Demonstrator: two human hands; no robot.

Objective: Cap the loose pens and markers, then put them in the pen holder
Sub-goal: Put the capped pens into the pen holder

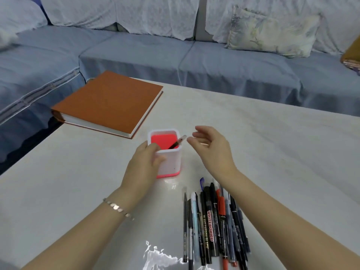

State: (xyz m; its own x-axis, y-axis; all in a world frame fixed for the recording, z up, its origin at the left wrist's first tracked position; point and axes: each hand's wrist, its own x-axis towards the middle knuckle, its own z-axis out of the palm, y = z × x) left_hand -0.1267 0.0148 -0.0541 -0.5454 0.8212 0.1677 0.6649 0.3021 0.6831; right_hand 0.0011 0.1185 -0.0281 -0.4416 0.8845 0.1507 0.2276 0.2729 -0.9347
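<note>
Pens: loose pile lay just behind the right wrist, nearer that hand, long axes running toward the holder; which were capped was hard to tell.
Left hand: gripped the pen holder by its near-left wall.
Right hand: fingers relaxed, empty, just right of one pen leaning inside the holder.

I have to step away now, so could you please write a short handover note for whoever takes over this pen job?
Left hand grips the pen holder on the table.
Right hand is open and empty, just right of it.
Done: one pen stands inside, leaning on the right rim.
Left: the pile of pens and markers lies by the right forearm; check caps, then load them.
</note>
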